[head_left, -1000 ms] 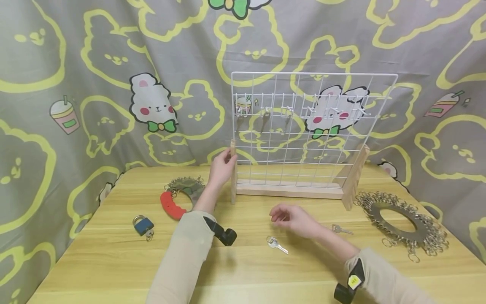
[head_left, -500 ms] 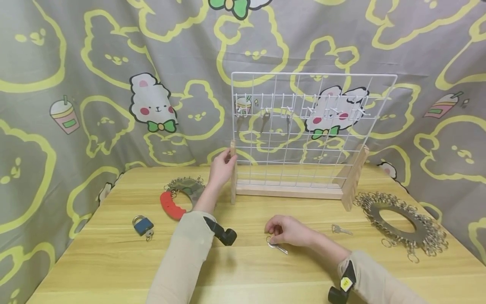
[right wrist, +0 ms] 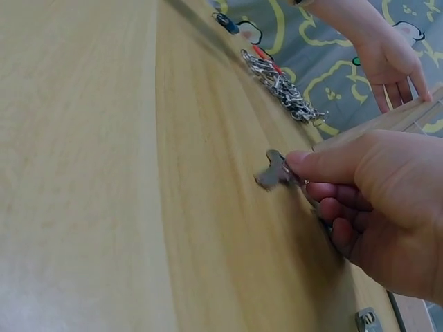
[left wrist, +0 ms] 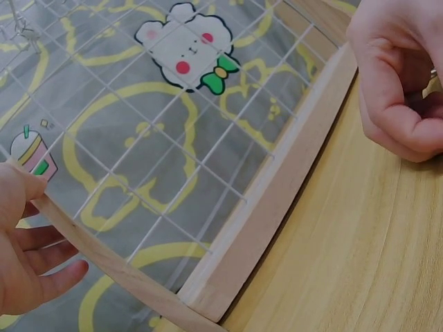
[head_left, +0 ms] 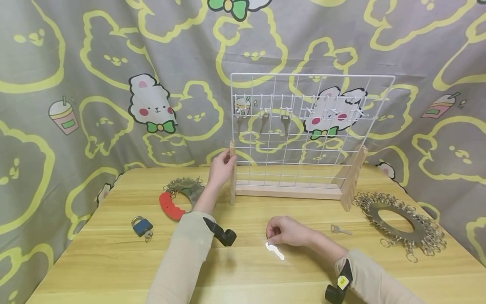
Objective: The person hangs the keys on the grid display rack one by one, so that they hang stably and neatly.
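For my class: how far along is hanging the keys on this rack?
Looks done: three keys hang on the wire rack. In hand: the right hand pinches another key; the left hand holds the rack. Likely left: hanging that key, and perhaps the loose key on the table; the hooks toward the right show none.

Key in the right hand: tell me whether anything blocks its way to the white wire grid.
Nothing visible stands between the key in the right hand and the white wire grid. The left hand grips the wooden upright at the grid's left end, off to the side.
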The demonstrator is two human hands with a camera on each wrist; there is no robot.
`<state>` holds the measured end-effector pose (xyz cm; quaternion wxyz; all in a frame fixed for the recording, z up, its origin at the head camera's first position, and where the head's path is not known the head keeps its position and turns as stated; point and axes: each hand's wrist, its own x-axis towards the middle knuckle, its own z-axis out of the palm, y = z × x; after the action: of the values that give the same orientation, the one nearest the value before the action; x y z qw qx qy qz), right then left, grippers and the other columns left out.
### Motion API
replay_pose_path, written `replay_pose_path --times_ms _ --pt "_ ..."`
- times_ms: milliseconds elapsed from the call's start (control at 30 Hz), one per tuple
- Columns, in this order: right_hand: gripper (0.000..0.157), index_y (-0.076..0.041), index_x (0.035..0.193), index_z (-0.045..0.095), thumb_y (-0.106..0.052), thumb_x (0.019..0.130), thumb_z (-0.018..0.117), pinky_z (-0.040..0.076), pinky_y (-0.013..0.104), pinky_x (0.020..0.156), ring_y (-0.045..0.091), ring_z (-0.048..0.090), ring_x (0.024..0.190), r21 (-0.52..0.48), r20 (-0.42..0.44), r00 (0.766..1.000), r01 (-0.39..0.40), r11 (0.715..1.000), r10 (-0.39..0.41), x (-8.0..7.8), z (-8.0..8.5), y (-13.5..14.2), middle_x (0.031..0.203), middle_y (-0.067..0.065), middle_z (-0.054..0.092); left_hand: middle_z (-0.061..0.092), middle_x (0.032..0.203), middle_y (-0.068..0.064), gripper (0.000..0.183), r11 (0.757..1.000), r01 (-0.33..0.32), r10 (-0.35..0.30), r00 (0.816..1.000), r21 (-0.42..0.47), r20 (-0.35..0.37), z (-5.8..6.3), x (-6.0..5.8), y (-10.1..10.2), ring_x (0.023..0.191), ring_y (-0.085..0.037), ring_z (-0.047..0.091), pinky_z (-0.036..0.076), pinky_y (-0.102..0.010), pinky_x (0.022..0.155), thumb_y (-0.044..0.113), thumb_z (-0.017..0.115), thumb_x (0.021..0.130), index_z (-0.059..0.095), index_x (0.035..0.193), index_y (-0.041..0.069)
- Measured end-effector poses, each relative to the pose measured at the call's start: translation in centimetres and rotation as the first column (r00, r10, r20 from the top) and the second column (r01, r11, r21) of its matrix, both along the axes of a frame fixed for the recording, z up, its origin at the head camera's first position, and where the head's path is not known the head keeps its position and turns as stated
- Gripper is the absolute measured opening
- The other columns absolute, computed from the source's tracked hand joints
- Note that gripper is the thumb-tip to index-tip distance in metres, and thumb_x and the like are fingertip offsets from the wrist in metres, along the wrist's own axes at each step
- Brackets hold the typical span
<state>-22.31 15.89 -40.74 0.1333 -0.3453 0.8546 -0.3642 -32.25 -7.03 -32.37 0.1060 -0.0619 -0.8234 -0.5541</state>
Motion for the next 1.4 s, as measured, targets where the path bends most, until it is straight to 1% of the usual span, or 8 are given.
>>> replay_pose_path --times_ms 267,533,633,800,867,967,1167,1400 --pt "0.010 -0.008 0.077 0.061 -0.008 0.080 0.070 0.047 0.018 0.059 0.004 0.050 0.066 -0.033 0.006 1.000 0.025 0.999 -0.025 0.0 0.5 0.1 0.071 -0.007 0.057 0.050 0.132 -0.017 0.049 1.000 0.007 -0.007 1.000 0.008 0.002 0.1 0.0 0.0 0.118 -0.029 0.049 0.045 -0.038 0.097 0.023 0.050 0.096 0.038 0.140 0.006" --pt "0.011 0.000 0.082 0.060 -0.008 0.084 0.067 0.056 0.030 0.057 0.016 0.060 0.064 -0.096 0.109 0.991 0.094 0.991 -0.084 -0.1 1.6 1.4 0.074 0.002 0.061 0.050 0.132 -0.016 0.050 1.000 -0.001 0.002 1.000 -0.012 0.011 -0.1 0.0 0.0 0.119 -0.029 0.049 0.044 -0.038 0.098 0.026 0.050 0.096 0.038 0.140 0.006" --pt "0.010 -0.002 0.082 0.059 -0.008 0.085 0.066 0.057 0.031 0.058 0.018 0.061 0.065 -0.111 0.100 0.990 0.106 0.988 -0.095 -0.3 2.5 2.2 0.074 0.004 0.062 0.051 0.132 -0.016 0.050 1.000 -0.005 0.005 1.000 -0.018 0.006 -0.1 0.0 0.0 0.119 -0.028 0.049 0.045 -0.037 0.098 0.026 0.050 0.096 0.039 0.140 0.006" --pt "0.008 -0.003 0.083 0.058 -0.007 0.086 0.064 0.054 0.026 0.059 0.018 0.058 0.067 -0.098 0.016 0.994 0.111 0.989 -0.110 -0.9 4.6 3.5 0.075 0.004 0.060 0.051 0.132 -0.016 0.050 1.000 0.000 0.000 1.000 -0.014 0.007 0.0 0.0 0.0 0.119 -0.028 0.049 0.045 -0.037 0.097 0.025 0.050 0.096 0.038 0.140 0.006" --pt "0.008 -0.004 0.083 0.058 -0.008 0.086 0.064 0.052 0.025 0.058 0.017 0.057 0.067 -0.092 -0.036 0.991 0.127 0.988 -0.131 -1.2 5.6 4.0 0.075 0.003 0.060 0.051 0.132 -0.016 0.049 1.000 0.000 0.000 1.000 -0.007 0.008 0.0 0.0 0.0 0.119 -0.028 0.049 0.045 -0.037 0.097 0.025 0.050 0.096 0.038 0.140 0.006" --pt "0.008 -0.003 0.086 0.057 -0.010 0.087 0.062 0.052 0.025 0.060 0.017 0.057 0.069 -0.106 -0.064 0.982 0.171 0.979 -0.179 -1.6 7.3 4.7 0.078 0.003 0.059 0.050 0.132 -0.017 0.049 1.000 0.001 -0.001 1.000 0.002 0.006 0.1 0.1 0.0 0.119 -0.029 0.049 0.045 -0.038 0.098 0.023 0.050 0.096 0.038 0.140 0.005" --pt "0.010 -0.003 0.089 0.057 -0.012 0.090 0.060 0.053 0.028 0.062 0.022 0.057 0.071 -0.174 -0.120 0.947 0.277 0.945 -0.299 -2.2 10.6 6.0 0.080 0.007 0.060 0.050 0.132 -0.018 0.050 1.000 -0.001 0.001 1.000 -0.002 0.009 0.0 0.1 0.0 0.120 -0.030 0.048 0.044 -0.038 0.098 0.022 0.050 0.096 0.037 0.140 0.004" --pt "0.010 -0.004 0.089 0.058 -0.014 0.090 0.061 0.052 0.025 0.059 0.015 0.058 0.067 -0.214 -0.289 0.854 0.383 0.899 -0.433 -2.8 14.1 6.6 0.077 0.007 0.062 0.049 0.133 -0.018 0.050 1.000 0.005 -0.005 1.000 0.004 0.005 0.1 0.1 0.0 0.120 -0.030 0.048 0.043 -0.038 0.099 0.023 0.050 0.096 0.037 0.140 0.004"
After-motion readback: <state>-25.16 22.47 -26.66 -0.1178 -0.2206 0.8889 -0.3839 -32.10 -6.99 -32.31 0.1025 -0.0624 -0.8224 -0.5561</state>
